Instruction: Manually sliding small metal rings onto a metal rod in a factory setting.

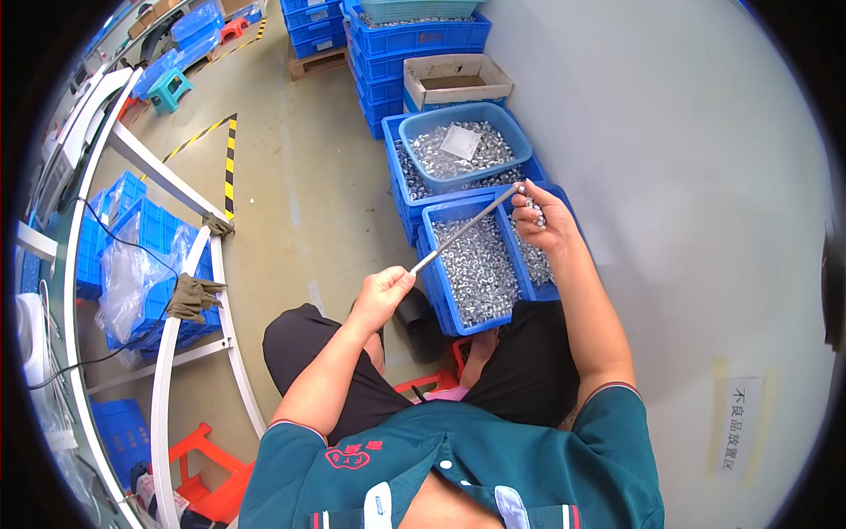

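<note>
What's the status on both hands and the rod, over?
Left hand gripping near end of the rod. Right hand holding small metal parts at its far end. Rod slants above blue bin of metal pieces.

Rod [464, 231] over bin [438, 295], small parts [480, 273] inside, tub [458, 182] behind, wall [696, 220] right

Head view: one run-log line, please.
left hand: grips thin grey rod | right hand: holds small silvery metal parts, at rod's far end

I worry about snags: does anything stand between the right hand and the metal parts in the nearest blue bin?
Nothing visible blocks the right hand from the metal parts, though the grey rod, running from the left hand, crosses above part of the blue bin.
</note>
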Available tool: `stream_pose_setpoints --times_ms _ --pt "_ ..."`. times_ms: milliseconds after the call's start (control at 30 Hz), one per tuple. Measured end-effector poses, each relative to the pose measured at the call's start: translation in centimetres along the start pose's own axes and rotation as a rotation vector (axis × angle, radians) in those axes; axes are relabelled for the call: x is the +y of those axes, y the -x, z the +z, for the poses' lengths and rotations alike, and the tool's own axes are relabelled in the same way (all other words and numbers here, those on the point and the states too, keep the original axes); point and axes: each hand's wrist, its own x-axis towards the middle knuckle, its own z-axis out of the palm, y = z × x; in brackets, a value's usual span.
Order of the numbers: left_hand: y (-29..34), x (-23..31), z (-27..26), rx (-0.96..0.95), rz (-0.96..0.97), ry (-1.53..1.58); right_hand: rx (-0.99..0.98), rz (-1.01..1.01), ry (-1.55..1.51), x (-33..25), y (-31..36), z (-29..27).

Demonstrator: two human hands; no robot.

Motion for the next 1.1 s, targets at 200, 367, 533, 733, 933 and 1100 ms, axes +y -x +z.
stream_pose_setpoints --times_ms 200,367,533,733,933,1100 --pt "-0.1 -0.4 0.2 -0.018 -0.023 -0.050 0.039 -0.028 0.035 0.1 0.1 0.5" --pt "-0.2 -0.6 0.1 0.002 0.000 -0.071 -0.002 -0.007 0.044 -0.1 0.1 0.4" --pt "-0.3 -0.9 0.1 0.004 -0.007 -0.094 0.012 0.054 0.146 0.1 0.1 0.9" --pt "0.1 0.2 -0.2 0.051 0.033 -0.209 0.094 0.093 0.348 -0.9 0.3 0.6" --pt "0.2 0.2 -0.3 0.060 0.020 -0.230 0.081 0.077 0.263 -0.1 0.4 1.1" --pt "0.4 1.0 0.7 0.111 0.060 -0.290 0.079 0.087 0.206 0.2 0.7 1.4"
